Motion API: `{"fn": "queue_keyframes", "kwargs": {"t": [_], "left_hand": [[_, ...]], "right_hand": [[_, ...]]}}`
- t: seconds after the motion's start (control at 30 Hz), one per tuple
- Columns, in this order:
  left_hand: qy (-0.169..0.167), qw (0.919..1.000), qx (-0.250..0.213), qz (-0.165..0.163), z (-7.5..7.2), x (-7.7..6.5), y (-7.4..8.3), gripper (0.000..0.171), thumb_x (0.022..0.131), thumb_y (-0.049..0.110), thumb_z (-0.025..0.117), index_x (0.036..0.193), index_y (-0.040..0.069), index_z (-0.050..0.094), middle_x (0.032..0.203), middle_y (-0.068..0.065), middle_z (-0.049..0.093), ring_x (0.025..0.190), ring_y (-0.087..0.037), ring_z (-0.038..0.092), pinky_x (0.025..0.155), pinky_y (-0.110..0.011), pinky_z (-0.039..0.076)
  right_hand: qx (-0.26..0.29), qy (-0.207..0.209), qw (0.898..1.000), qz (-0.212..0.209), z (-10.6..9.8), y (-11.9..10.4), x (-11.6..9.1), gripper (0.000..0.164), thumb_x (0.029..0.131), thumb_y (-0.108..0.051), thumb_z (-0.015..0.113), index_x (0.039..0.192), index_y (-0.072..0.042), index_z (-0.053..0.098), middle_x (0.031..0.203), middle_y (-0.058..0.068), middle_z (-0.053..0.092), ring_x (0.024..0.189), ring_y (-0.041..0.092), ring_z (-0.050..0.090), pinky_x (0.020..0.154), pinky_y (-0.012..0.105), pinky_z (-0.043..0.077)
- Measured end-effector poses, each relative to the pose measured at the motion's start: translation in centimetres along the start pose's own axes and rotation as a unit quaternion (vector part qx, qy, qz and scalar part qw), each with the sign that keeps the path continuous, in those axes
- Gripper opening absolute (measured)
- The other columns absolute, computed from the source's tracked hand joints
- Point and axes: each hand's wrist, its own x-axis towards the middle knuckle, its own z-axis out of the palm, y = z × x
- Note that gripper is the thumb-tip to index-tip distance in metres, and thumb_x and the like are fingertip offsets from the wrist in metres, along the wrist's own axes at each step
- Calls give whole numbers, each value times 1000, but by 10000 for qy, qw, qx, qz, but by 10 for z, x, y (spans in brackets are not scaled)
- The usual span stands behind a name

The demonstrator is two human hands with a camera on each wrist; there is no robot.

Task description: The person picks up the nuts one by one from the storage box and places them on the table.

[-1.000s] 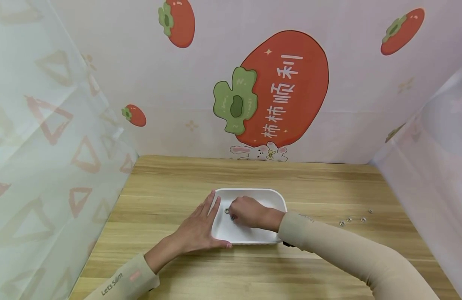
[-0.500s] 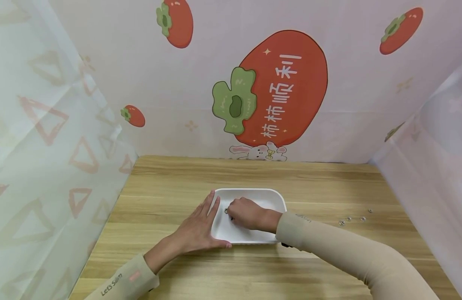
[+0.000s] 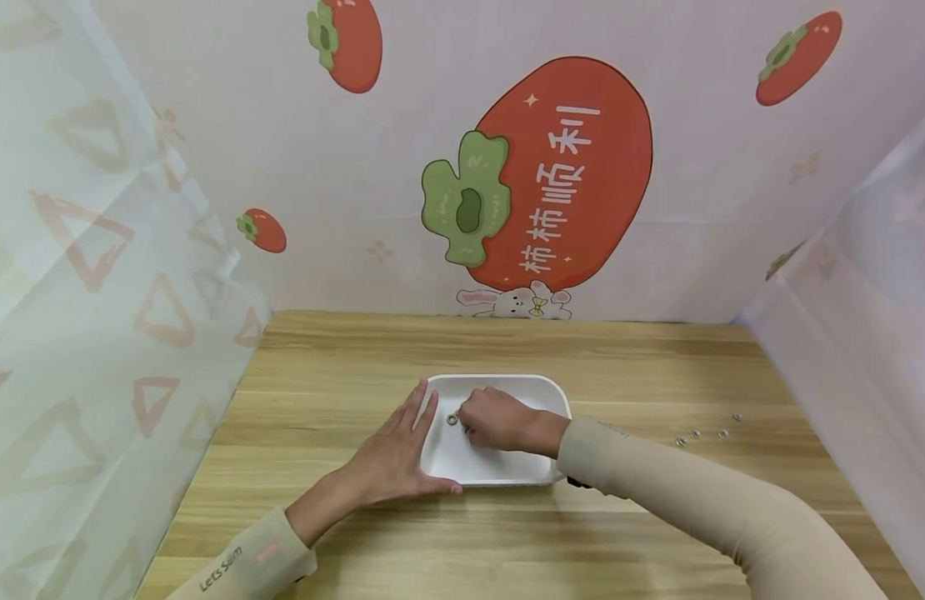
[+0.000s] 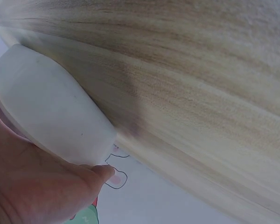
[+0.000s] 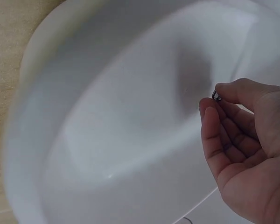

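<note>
A white rectangular tray point(image 3: 507, 480) stands on the table. My left hand point(image 3: 391, 458) rests against its left end, fingers straight along that side and thumb at the near rim; in the left wrist view the thumb point(image 4: 100, 173) touches the tray's edge point(image 4: 51, 102). Over the inside of the tray, my right hand point(image 3: 496, 419) has curled fingers. The right wrist view shows its thumb and forefinger pinching a small shiny metal nut point(image 5: 216, 95). Just left of those fingers, another nut point(image 3: 452, 419) lies on the tray floor.
Several small metal nuts point(image 3: 696, 434) lie scattered on the wooden table point(image 3: 342, 358), right of the tray and beyond the right forearm. Printed cloth walls point(image 3: 342, 275) enclose the table at the back and both sides.
My right hand has shifted very slightly over the tray, and the nut beside its fingers shows more fully than half a second ago. The left hand keeps its place at the tray.
</note>
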Motion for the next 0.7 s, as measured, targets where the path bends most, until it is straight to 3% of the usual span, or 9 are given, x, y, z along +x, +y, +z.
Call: {"fn": "queue_keyframes", "kwargs": {"t": [0.13,0.4,0.7], "left_hand": [[-27,10000,-27,-40,0,1,-1,139,77,84,73,169,-1,11,177,-22,-3,160,-43,20,124,-54,35],[-35,10000,-77,-46,-2,1,0,139,77,84,72,169,0,12,177,-22,-2,160,-42,20,124,-54,35],[-119,9997,-170,-132,-2,0,1,139,77,85,72,169,1,11,177,-21,-4,161,-42,18,125,-55,34]], "right_hand": [[226,30,9997,85,-5,2,-2,23,92,-2,75,73,-13,69,60,-10,48,55,4,37,50,18,31],[693,141,9973,183,-10,7,-12,6,91,-4,79,88,-9,80,71,-7,67,61,2,51,56,17,45],[1128,518,9920,212,-17,14,-28,3,91,-6,80,90,-9,81,75,-7,69,66,3,56,63,19,50]]}}
